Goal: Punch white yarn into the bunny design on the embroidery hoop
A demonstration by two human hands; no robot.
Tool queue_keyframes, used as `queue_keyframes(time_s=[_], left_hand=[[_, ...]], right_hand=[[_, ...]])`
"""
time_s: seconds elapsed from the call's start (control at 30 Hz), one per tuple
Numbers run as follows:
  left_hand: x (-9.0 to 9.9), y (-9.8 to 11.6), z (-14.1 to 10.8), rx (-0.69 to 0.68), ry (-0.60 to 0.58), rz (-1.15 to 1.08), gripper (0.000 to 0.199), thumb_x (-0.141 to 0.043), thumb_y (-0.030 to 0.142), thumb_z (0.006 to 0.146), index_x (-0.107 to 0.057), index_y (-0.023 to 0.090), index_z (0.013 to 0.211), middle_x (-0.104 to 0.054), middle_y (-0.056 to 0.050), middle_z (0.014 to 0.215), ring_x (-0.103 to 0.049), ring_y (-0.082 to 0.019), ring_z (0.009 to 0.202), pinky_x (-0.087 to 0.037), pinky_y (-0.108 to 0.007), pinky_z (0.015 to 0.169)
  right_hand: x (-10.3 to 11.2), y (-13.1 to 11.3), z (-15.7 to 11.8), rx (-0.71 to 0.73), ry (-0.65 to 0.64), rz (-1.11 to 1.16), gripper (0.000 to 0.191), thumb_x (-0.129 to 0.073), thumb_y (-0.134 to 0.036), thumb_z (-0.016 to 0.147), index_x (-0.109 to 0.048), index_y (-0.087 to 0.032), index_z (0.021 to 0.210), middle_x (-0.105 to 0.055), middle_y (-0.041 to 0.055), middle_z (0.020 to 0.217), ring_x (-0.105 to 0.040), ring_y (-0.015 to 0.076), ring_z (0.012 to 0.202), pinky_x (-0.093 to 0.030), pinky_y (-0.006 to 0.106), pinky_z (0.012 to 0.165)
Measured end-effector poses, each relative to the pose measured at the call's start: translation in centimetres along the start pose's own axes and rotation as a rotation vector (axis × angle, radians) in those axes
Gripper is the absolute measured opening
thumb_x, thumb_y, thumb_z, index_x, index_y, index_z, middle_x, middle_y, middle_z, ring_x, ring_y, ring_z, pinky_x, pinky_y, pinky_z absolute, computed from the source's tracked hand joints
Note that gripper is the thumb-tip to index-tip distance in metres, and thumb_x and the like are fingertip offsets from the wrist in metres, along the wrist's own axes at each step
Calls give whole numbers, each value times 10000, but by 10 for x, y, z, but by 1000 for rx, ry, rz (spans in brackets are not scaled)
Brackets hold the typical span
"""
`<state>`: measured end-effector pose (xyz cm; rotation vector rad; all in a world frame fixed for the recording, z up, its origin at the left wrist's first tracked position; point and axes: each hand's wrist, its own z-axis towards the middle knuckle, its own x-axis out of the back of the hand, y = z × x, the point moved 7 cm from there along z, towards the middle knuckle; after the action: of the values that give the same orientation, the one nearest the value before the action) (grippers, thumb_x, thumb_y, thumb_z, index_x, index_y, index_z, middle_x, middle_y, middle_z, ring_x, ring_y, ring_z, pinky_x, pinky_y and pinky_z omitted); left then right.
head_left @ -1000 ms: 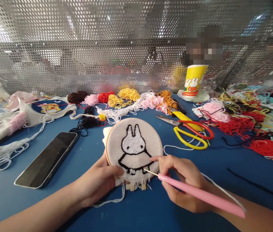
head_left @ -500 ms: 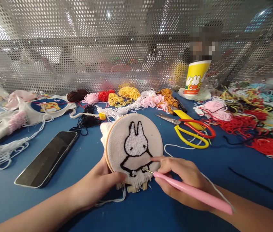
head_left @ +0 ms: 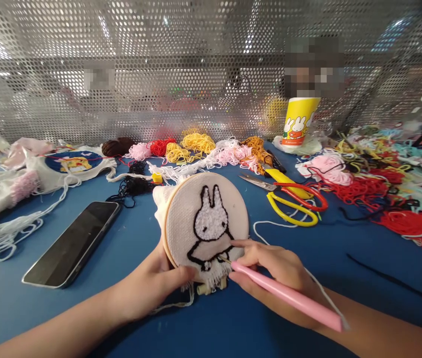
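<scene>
My left hand (head_left: pixel 158 278) grips the lower left edge of a round embroidery hoop (head_left: pixel 167 214), its thumb lying on the front of the cloth. On the stretched cream cloth is a rabbit figure (head_left: pixel 211 223) with a black outline, a head filled in white loops and a plain body. My right hand (head_left: pixel 274 273) is closed around a pink punch needle (head_left: pixel 289 296), its index finger touching the cloth. The metal tip meets the fabric by the rabbit's feet; how deep it goes I cannot tell. White yarn (head_left: pixel 323 291) trails from the handle's back end.
A black phone (head_left: pixel 72 246) lies at the left. Scissors (head_left: pixel 293 211) with yellow and red handles and a yellow-handled cutter (head_left: pixel 287 183) lie right of the hoop. Yarn bundles (head_left: pixel 196 143) line the back, near a yellow cup (head_left: pixel 300 122). A perforated metal screen (head_left: pixel 140 74) stands behind.
The punch needle's tip has gone further into the cloth, and its handle and my right hand have moved slightly left, closer to the hoop. My left hand keeps its hold.
</scene>
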<state>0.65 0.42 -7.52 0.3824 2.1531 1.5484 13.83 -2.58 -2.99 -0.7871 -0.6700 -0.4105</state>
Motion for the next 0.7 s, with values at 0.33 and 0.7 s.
queue_keyframes(time_s=[0.33,0.7], left_hand=[[3,13,-6,-30,74,134,548,-588,128,657,-384,236,1154,-515,-23,1145,-455,-189,1051,-388,-264,859],[40,20,-9,-166,122,349,562,-577,177,666,-286,194,1146,-520,-6,833,-516,-138,694,-460,-262,591]], right_hand=[[-15,0,-3,56,-25,-29,84,-467,-116,752,-520,-172,786,-609,51,704,-584,164,758,-467,285,729],[-43,-14,25,266,84,-276,147,-423,-110,764,-527,-119,660,-535,39,569,-479,139,572,-407,332,635]])
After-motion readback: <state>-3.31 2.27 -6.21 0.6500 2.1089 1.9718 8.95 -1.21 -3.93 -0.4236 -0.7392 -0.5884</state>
